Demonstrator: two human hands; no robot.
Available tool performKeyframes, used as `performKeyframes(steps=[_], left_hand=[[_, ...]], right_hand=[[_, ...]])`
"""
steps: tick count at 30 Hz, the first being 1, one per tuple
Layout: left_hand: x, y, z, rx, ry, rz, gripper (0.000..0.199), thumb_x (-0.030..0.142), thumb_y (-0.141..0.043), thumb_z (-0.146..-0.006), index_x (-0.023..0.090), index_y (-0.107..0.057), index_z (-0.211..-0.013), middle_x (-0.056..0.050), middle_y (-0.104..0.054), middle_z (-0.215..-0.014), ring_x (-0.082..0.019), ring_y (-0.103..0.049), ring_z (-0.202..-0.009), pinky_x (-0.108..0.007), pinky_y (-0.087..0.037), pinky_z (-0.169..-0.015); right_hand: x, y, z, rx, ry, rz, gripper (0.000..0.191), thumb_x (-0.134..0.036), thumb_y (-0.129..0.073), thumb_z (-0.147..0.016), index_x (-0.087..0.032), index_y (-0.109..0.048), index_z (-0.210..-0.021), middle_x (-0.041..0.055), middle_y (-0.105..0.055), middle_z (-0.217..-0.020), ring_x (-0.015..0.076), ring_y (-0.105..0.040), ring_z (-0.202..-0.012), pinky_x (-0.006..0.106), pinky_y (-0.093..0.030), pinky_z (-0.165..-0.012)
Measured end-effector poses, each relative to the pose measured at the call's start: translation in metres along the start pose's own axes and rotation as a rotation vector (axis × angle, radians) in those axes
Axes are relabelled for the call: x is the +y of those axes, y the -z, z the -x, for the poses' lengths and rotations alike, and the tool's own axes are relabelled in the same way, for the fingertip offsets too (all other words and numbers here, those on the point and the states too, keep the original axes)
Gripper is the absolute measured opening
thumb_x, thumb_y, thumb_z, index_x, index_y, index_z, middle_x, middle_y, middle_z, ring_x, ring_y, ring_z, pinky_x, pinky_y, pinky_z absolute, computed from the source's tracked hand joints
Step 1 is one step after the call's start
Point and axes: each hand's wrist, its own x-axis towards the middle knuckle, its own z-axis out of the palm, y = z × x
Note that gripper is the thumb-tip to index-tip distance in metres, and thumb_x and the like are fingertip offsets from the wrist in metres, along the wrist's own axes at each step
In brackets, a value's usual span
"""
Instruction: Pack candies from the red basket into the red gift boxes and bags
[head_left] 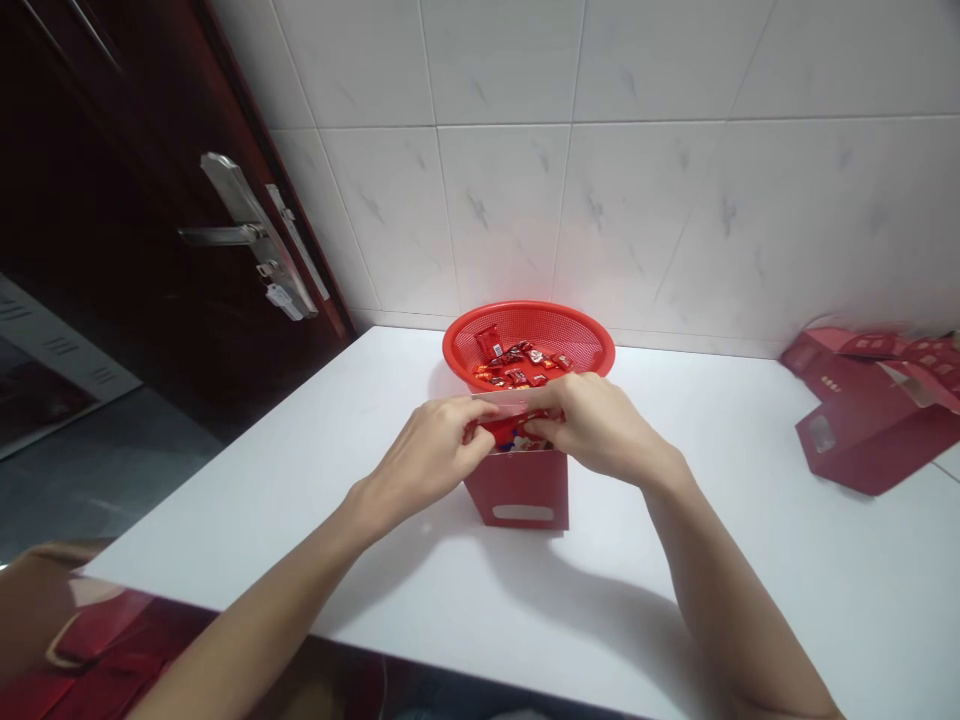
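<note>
The box (517,485) is showing deep red, its front label (523,513) whitish. The basket (587,338) is glowing bright red in dotted mesh, the candies (517,377) inside displaying red wrappers flecked with white and orange. The cartons (874,432) are showing deep red too. White is covering the counter (352,430); grey veining is streaking the white wall tiles (502,200). The door (127,130) is looking dark reddish brown.

Works at the mouth of a red box (525,488) with left hand (442,440) and right hand (600,425), near a red basket (525,322) of wrapped sweets (517,377) on a white table (300,450)
</note>
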Motion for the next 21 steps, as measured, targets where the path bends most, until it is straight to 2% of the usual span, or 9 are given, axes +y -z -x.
performKeyframes(steps=[4, 8, 13, 18, 21], left_hand=[[0.008, 0.007, -0.007, -0.11, -0.098, -0.093, 0.046, 0.014, -0.043, -0.084, 0.026, -0.075, -0.116, -0.003, -0.075, -0.115, -0.022, -0.069, -0.091, -0.032, -0.053, -0.08], [0.013, 0.006, -0.011, -0.164, -0.135, -0.142, 0.046, 0.012, -0.041, -0.084, 0.026, -0.076, -0.111, -0.002, -0.075, -0.111, -0.022, -0.069, -0.091, -0.031, -0.052, -0.078], [0.019, 0.0, 0.0, -0.12, -0.173, -0.195, 0.036, 0.012, -0.042, -0.085, 0.022, -0.075, -0.097, -0.005, -0.074, -0.097, -0.021, -0.067, -0.083, -0.032, -0.052, -0.075], [0.023, -0.005, 0.013, -0.071, -0.198, -0.207, 0.03, 0.013, -0.044, -0.086, 0.02, -0.071, -0.098, -0.007, -0.071, -0.093, -0.021, -0.066, -0.085, -0.031, -0.053, -0.076], [0.026, -0.006, 0.015, -0.07, -0.209, -0.249, 0.028, 0.012, -0.044, -0.087, 0.019, -0.07, -0.097, -0.007, -0.069, -0.091, -0.02, -0.065, -0.079, -0.03, -0.051, -0.071]], right_hand=[[-0.006, 0.0, 0.003, -0.015, -0.046, 0.134, 0.022, -0.007, -0.05, -0.081, -0.018, -0.066, -0.071, 0.0011, -0.053, -0.059, 0.0117, -0.035, -0.054, 0.03, -0.02, -0.057], [-0.009, 0.001, 0.005, -0.044, -0.04, 0.23, 0.018, -0.008, -0.052, -0.079, -0.017, -0.059, -0.065, 0.0003, -0.048, -0.056, 0.0101, -0.026, -0.049, 0.031, -0.017, -0.055], [-0.011, 0.003, 0.013, -0.061, 0.044, 0.237, 0.018, -0.006, -0.051, -0.08, -0.019, -0.062, -0.077, 0.0008, -0.056, -0.062, 0.0106, -0.033, -0.051, 0.03, -0.017, -0.055], [-0.016, -0.001, 0.022, -0.063, 0.071, 0.289, 0.023, -0.007, -0.047, -0.085, -0.018, -0.061, -0.071, 0.003, -0.058, -0.06, 0.0125, -0.037, -0.05, 0.031, -0.018, -0.055], [-0.016, -0.005, 0.021, -0.116, 0.091, 0.288, 0.025, -0.008, -0.047, -0.087, -0.017, -0.061, -0.069, 0.0044, -0.059, -0.062, 0.0131, -0.039, -0.051, 0.031, -0.019, -0.056]])
